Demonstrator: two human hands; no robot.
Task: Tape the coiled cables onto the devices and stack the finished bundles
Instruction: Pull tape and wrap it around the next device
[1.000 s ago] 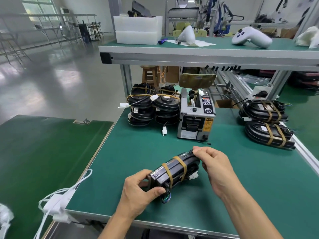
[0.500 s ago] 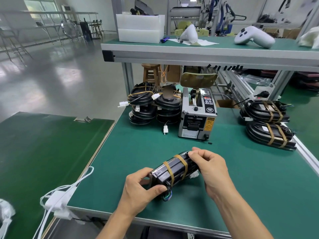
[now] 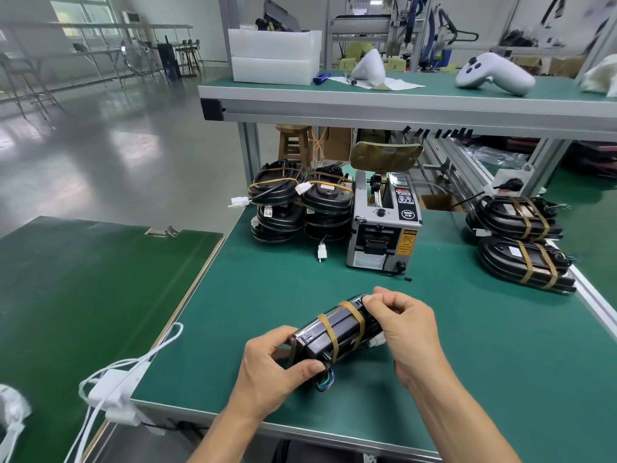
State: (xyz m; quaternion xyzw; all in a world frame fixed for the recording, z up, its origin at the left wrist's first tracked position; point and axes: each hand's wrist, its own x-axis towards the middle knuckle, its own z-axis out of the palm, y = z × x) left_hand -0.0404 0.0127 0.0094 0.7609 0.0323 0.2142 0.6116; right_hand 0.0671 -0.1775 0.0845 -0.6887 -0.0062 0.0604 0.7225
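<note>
Black device bundle (image 3: pixel 334 332), two tan tape bands around it, sits at 6 o'clock on the green workbench (image 3: pixel 467 345). Left hand (image 3: pixel 270 372) grips its near end; right hand (image 3: pixel 404 325) pinches its far end. Tape dispenser (image 3: pixel 384 228) at 12 o'clock. Finished taped bundles (image 3: pixel 521 242) stacked at 2 o'clock; untaped devices (image 3: pixel 300 205) at 11 o'clock.

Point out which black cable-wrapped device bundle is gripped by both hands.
The black taped bundle at the near table edge, held by left hand and right hand; the other bundles sit in stacks farther back.
</note>
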